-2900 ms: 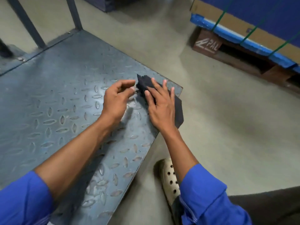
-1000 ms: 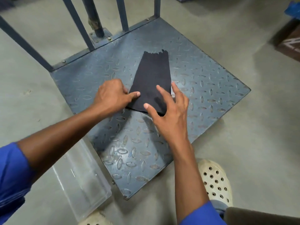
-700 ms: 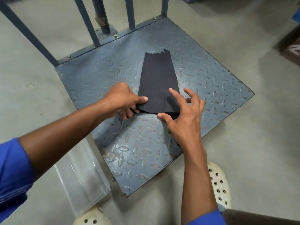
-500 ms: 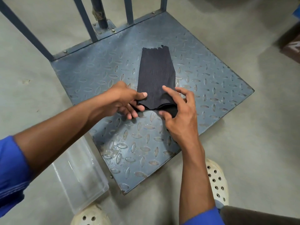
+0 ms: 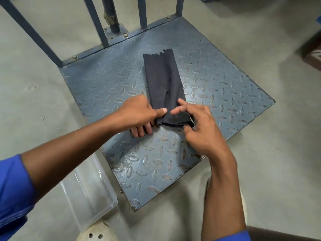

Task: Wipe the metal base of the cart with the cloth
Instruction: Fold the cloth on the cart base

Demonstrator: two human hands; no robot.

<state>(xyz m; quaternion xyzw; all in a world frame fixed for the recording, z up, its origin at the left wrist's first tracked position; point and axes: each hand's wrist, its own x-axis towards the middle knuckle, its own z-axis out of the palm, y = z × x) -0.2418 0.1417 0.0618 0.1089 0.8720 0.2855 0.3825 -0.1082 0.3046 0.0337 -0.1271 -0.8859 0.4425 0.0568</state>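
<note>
Nearest to us, a pale perforated shoe (image 5: 97,234) pokes in at the bottom edge. Just beyond it, a clear plastic container (image 5: 88,190) sits on the concrete floor (image 5: 34,101), against the near left side of the cart. The floor shows through its clear walls, and we can tell nothing more about what it holds. A second pale shoe (image 5: 244,204) is mostly hidden behind the right forearm. Blue sleeves (image 5: 13,188) cover both upper arms.

Both forearms reach forward over the near corner of the metal base (image 5: 156,164), a blue-grey tread plate with worn, scuffed patches near that corner. The left hand (image 5: 139,112) pinches the near left corner of the cloth (image 5: 163,80), with the thumb on top and the curled fingers tucked underneath. The right hand (image 5: 203,129) holds the near right corner. Its thumb is at the folded edge and its first fingers are bent above the fabric, with the fingertips close to the left thumb. The near end of the cloth is bunched and raised a little between the two hands.

The rest of the dark cloth lies flat on the middle of the base as a long folded strip. Its ragged far end points toward the handle uprights (image 5: 97,23), which are bolted along the far edge. At the right border we see the corner of a brown wooden block (image 5: 312,56), well apart from the cart.
</note>
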